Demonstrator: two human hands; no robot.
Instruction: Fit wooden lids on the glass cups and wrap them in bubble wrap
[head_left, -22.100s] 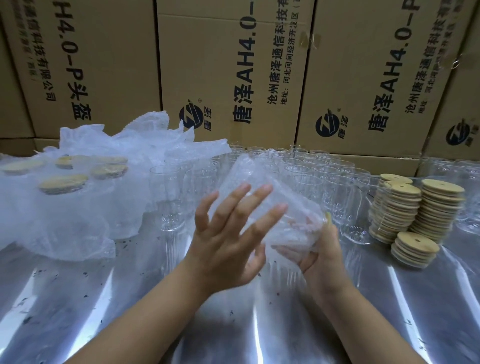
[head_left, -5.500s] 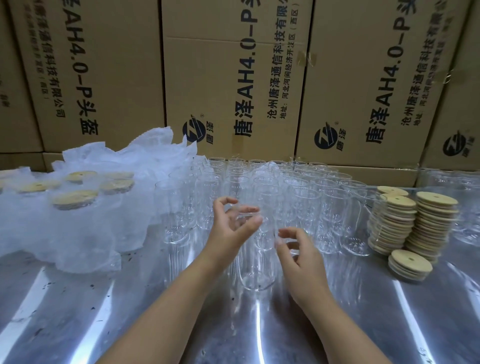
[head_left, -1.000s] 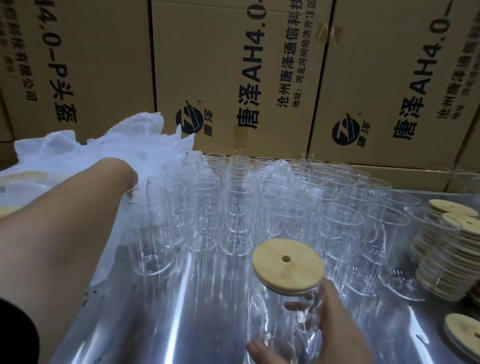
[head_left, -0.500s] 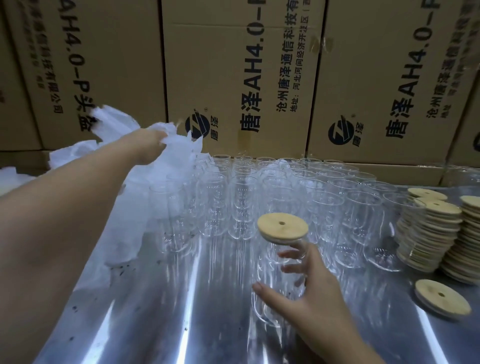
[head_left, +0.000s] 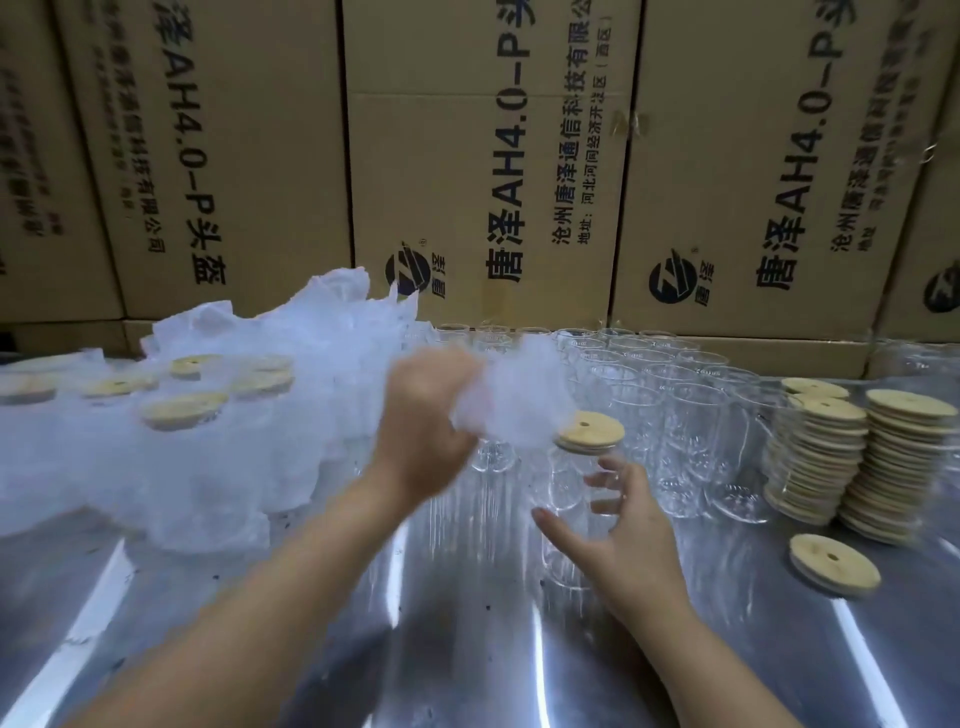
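Note:
A clear glass cup (head_left: 566, 499) with a round wooden lid (head_left: 591, 432) fitted on top stands on the shiny table in front of me. My right hand (head_left: 621, 530) has its fingers spread round the cup's side; whether they touch the glass I cannot tell. My left hand (head_left: 423, 415) grips a crumpled piece of white bubble wrap (head_left: 511, 400), held in the air just left of the lid and blurred by motion.
Several open glass cups (head_left: 660, 395) stand in rows behind. Stacks of wooden lids (head_left: 852, 457) and one loose lid (head_left: 834, 564) lie at the right. A bubble wrap heap with wrapped lidded cups (head_left: 182, 415) fills the left. Cardboard boxes (head_left: 483, 156) wall the back.
My left hand has pulled a piece of bubble wrap from the heap at the left and carried it right toward the lidded cup. My right hand has stayed by the cup.

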